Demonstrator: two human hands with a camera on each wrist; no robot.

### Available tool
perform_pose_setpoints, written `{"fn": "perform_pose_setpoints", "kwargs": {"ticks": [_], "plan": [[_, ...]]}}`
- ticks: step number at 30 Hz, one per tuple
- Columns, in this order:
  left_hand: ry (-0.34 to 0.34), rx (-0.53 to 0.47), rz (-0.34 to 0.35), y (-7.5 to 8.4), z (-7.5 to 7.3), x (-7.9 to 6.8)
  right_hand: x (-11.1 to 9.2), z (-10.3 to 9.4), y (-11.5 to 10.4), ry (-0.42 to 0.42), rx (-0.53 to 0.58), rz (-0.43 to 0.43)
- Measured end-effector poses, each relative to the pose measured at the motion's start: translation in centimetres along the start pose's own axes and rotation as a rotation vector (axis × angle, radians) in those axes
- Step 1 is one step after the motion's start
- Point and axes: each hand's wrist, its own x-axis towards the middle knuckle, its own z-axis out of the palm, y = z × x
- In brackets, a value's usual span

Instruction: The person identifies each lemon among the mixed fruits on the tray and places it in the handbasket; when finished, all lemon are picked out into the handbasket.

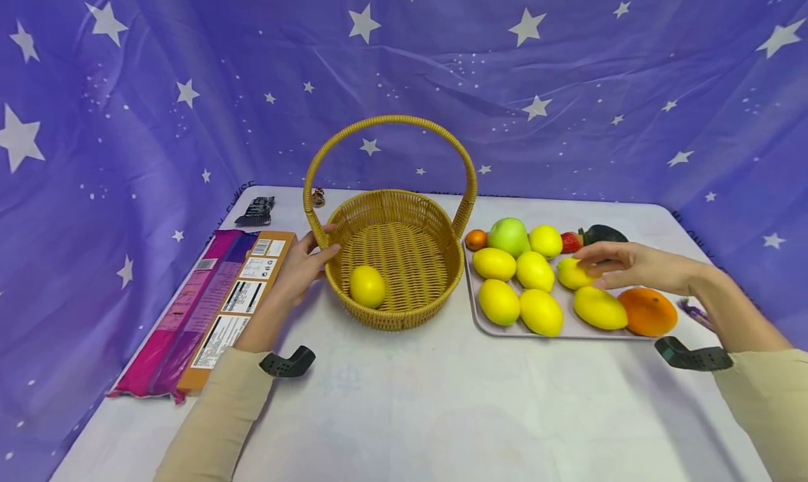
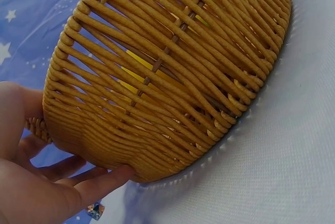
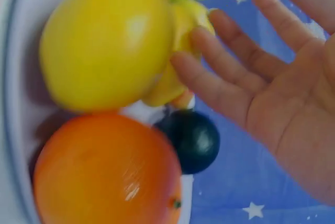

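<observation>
A wicker basket (image 1: 394, 315) with a tall arched handle stands at the middle of the table, one lemon (image 1: 367, 286) inside it. My left hand (image 1: 303, 266) grips its left side by the handle's foot, thumb over the rim and fingers along the outer wall (image 2: 157, 103). On the right, my right hand (image 1: 656, 266) hovers over a tray (image 1: 486, 327) of fruit, its fingers extended right at a lemon (image 1: 573, 274). Nearer the tray's front lie a yellow mango-like fruit (image 1: 600, 309) and an orange (image 1: 647, 312), large in the right wrist view.
Several more lemons (image 1: 541, 312), a green apple (image 1: 508, 236), a small orange fruit (image 1: 476, 240), a strawberry (image 1: 571, 242) and a dark green avocado-like fruit (image 1: 604, 235) share the tray. Pink-purple and brown packages (image 1: 208, 313) lie left of the basket, a black packet (image 1: 257, 211) behind them.
</observation>
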Motion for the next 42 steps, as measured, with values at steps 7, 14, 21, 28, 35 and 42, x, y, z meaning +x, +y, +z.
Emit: {"fn": "perform_pose_setpoints", "kwargs": {"ticks": [7,14,21,28,35,42], "plan": [[-0.007,0.003,0.012,0.1,0.0,0.0,-0.2,1.1,0.2,-0.011,-0.181,0.022],[-0.007,-0.009,0.017,-0.2,0.0,-0.1,0.5,2.5,0.0,-0.018,-0.184,0.049],[0.013,-0.001,0.012,-0.2,-0.1,0.0,0.5,3.2,-0.5,-0.046,0.016,0.202],[0.006,0.002,0.015,-0.1,0.1,0.1,0.1,2.6,-0.4,-0.022,0.032,0.169],[0.007,0.01,0.02,-0.1,-0.1,0.0,0.7,0.9,-3.5,0.101,-0.063,-0.024],[0.001,0.007,0.019,-0.2,0.1,0.0,3.6,1.8,-8.3,0.204,0.006,-0.144]]}}
